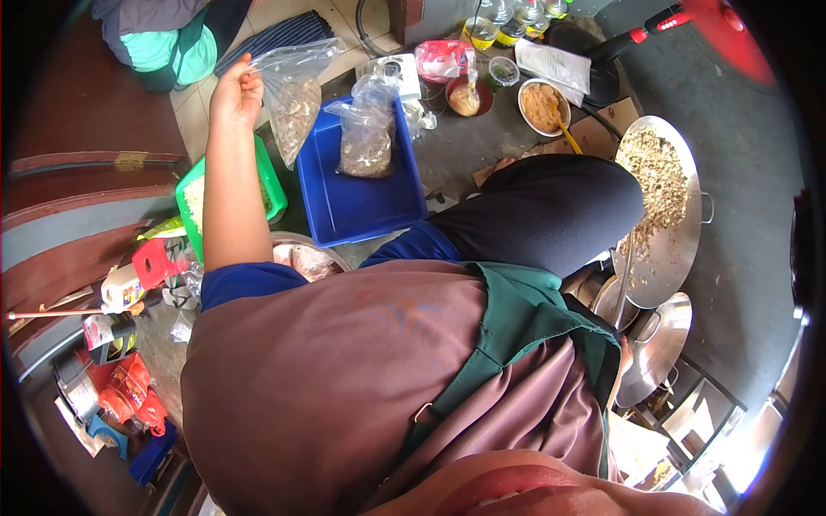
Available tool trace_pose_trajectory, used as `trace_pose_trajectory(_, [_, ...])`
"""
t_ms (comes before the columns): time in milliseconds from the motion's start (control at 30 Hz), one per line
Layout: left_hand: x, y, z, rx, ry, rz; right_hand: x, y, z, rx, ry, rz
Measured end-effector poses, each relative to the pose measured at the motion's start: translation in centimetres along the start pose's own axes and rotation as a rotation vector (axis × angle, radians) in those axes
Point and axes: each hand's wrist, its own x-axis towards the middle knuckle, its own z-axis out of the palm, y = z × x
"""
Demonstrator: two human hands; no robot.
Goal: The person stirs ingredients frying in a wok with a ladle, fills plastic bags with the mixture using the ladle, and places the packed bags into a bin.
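Note:
At the upper left, my left hand (236, 93) is closed on the top of a clear plastic bag (294, 112) with brownish crumbly contents, which hangs beside a blue tray (357, 211). Inside the tray stands another filled clear bag (366, 146). Over at the right, my right hand (625, 354) shows only in part, by the lower end of a long metal utensil (626, 279). The utensil reaches into a large metal pan (667, 258) of crumbly food (656, 176). Its fingers are mostly hidden behind the apron edge.
A green basket (271, 181) lies under my left forearm. A bowl of orange-brown paste (544, 107) with a yellow-handled utensil, a red bowl (483, 101) and bottles (508, 30) stand at the top. Another metal pan (658, 348) is lower right. Someone's clothed leg (168, 43) shows upper left.

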Motion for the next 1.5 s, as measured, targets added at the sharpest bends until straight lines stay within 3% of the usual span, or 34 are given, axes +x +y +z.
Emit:
trace_pose_trajectory(200, [6.7, -3.3, -8.4, 0.198, -0.024, -0.064, 0.9, 0.9, -0.1, 0.005, 0.003, -0.008])
trace_pose_trajectory(333, [14.9, -13.4, -21.7, 0.476, 0.389, -0.287, 1.8, 2.1, 0.3, 0.104, -0.004, 0.010])
trace_pose_trajectory(433, [12.3, -14.6, -19.8, 0.424, 0.450, -0.234, -0.4, -0.5, 0.1, -0.058, 0.079, -0.012])
trace_pose_trajectory(533, [12.8, -13.7, -15.7, 0.614, 0.505, -0.140, -0.6, -0.5, 0.5, 0.040, 0.115, 0.055])
trace_pose_trajectory(667, [13.2, -12.2, -14.6, 0.369, 0.723, 0.000, 1.7, 2.0, 0.0, -0.029, 0.036, 0.055])
trace_pose_trajectory(700, [13.1, -12.4, -14.8, 0.233, 0.700, 0.082, 1.4, 1.5, -0.1, -0.116, 0.050, 0.034])
trace_pose_trajectory(767, [13.3, -14.1, -15.9, 0.241, 0.619, 0.114, 1.1, 0.6, 0.0, -0.202, 0.045, 0.004])
trace_pose_trajectory(800, [15.9, -15.8, -19.2, 0.505, 0.527, 0.153, 2.1, 1.2, 0.2, -0.216, 0.000, 0.039])
trace_pose_trajectory(833, [12.5, -15.8, -16.3, 0.650, 0.582, 0.181, 4.0, 2.8, 0.4, -0.236, -0.059, 0.071])
trace_pose_trajectory(867, [10.3, -16.5, -13.7, 1.168, 0.871, 0.342, 5.7, 4.3, 0.6, -0.381, -0.144, -0.093])
trace_pose_trajectory(900, [5.8, -15.7, -8.7, 1.019, 0.868, 0.284, 7.8, 6.8, 1.3, -0.378, -0.174, -0.220])
trace_pose_trajectory(933, [1.3, -15.1, -4.3, 1.060, 0.902, 0.262, 7.4, 5.6, 1.7, -0.383, -0.142, -0.162])
trace_pose_trajectory(967, [1.7, -17.0, -5.2, 1.088, 0.933, 0.301, 8.9, 7.3, 2.6, -0.414, -0.141, -0.299])
trace_pose_trajectory(1000, [3.4, -20.5, -8.1, 1.278, 0.886, 0.421, 8.6, 6.8, 3.1, -0.419, -0.078, -0.282])
trace_pose_trajectory(1033, [-0.9, -19.6, -4.4, 1.211, 0.772, 0.188, 8.1, 6.4, 3.3, -0.323, -0.027, -0.275])
trace_pose_trajectory(1067, [2.8, -23.9, -9.4, 1.197, 0.710, 0.219, 7.1, 5.4, 3.3, -0.226, 0.024, -0.274])
trace_pose_trajectory(1100, [2.6, -25.4, -9.2, 1.400, 0.647, 0.093, 5.8, 3.9, 3.1, -0.092, 0.067, -0.153])
trace_pose_trajectory(1133, [2.9, -26.3, -9.6, 1.409, 0.523, -0.053, 4.8, 2.8, 2.7, -0.055, 0.056, -0.096])
trace_pose_trajectory(1167, [3.0, -26.3, -9.4, 1.416, 0.390, -0.201, 4.5, 2.4, 2.8, -0.051, 0.050, -0.147])
trace_pose_trajectory(1400, [-0.9, -23.6, -4.2, 1.909, -0.069, -0.171, 1.7, -0.8, 1.7, -0.065, 0.057, -0.062])
trace_pose_trajectory(1467, [-0.5, -24.7, -4.4, 1.881, -0.110, -0.134, 2.0, -0.3, 2.2, -0.001, 0.106, -0.082])
trace_pose_trajectory(1500, [-0.7, -25.0, -4.2, 1.883, -0.112, -0.064, 2.0, -0.3, 1.8, -0.153, 0.095, -0.238])
